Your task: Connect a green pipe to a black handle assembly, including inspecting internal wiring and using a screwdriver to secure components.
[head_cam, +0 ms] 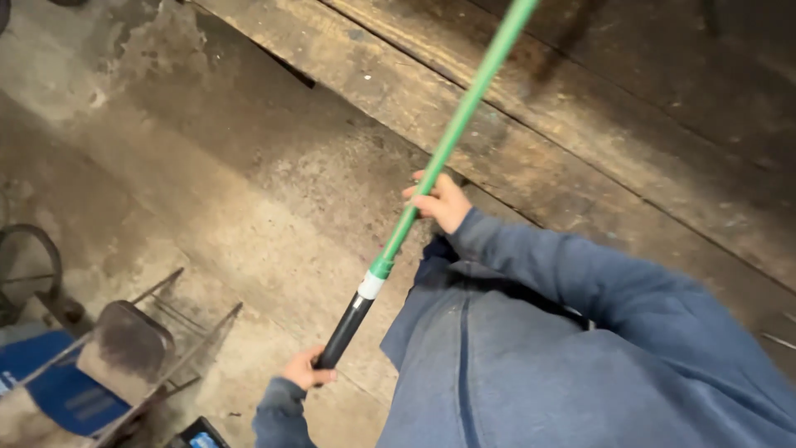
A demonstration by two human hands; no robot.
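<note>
- Starting at the far left: a metal rack of thin bars stands on the concrete floor, with a blue object beneath it.
- My left hand has its grip wrapped tight around the black lower end of the pole.
- A white band separates the black end from the green shaft.
- The green pole runs diagonally upward to the right, leaving the view at the top edge.
- My right hand has its grip fully curled around the green shaft, higher up.
- Worn wooden planks lie to the right, behind the pole.
</note>
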